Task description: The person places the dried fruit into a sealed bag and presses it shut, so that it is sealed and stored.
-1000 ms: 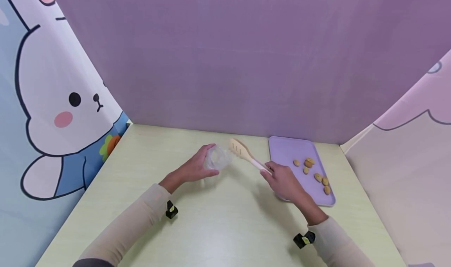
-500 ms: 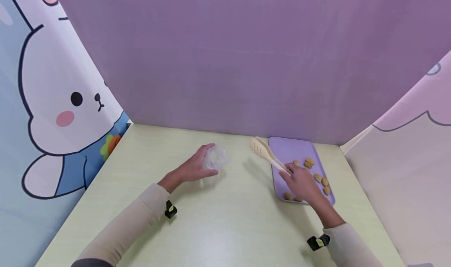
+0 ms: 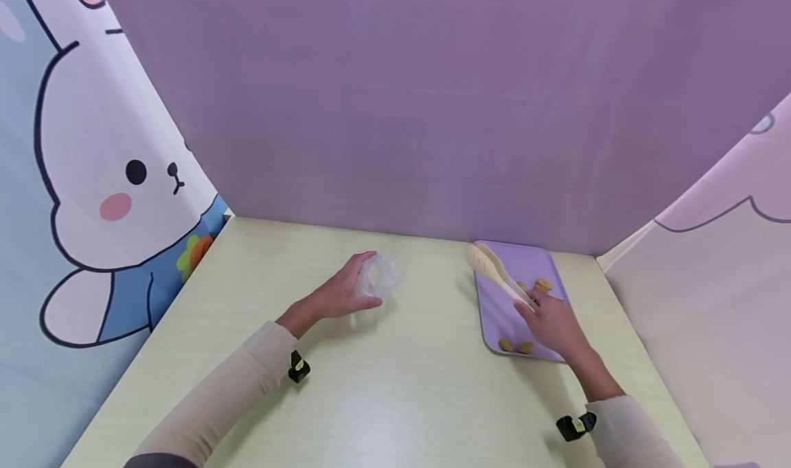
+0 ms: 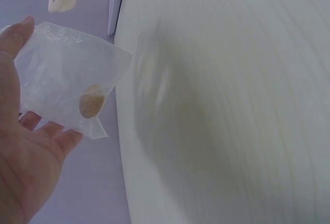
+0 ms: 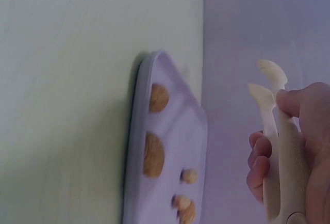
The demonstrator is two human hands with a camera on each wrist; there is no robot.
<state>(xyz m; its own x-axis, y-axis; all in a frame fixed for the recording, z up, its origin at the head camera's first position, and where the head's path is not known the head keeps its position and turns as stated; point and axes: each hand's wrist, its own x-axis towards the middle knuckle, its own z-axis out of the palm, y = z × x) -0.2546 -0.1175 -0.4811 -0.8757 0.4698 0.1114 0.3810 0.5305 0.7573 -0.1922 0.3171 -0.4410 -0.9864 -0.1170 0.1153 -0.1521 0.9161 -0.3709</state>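
My left hand (image 3: 338,294) holds a clear plastic bag (image 4: 64,69) up over the table, thumb on one side and fingers on the other. One brown, walnut-like piece (image 4: 92,104) lies in the bag's lower corner. Cream slotted tongs (image 3: 502,277) are gripped by my right hand (image 3: 555,322) above the purple tray (image 3: 499,317). In the right wrist view the tong tips stand slightly apart with nothing between them. Several brown walnut-like pieces (image 5: 153,154) lie on the tray; my right hand hides some of them in the head view.
The pale wooden table (image 3: 395,379) runs back to a purple wall panel (image 3: 402,111). A rabbit-print panel (image 3: 117,173) borders the left side, a pink and white one (image 3: 711,303) the right. The tray lies near the back right edge.
My right hand has carried the tongs rightward, away from the bag and over the tray. Two pieces at the tray's near edge have come into view. My left hand has stayed in place.
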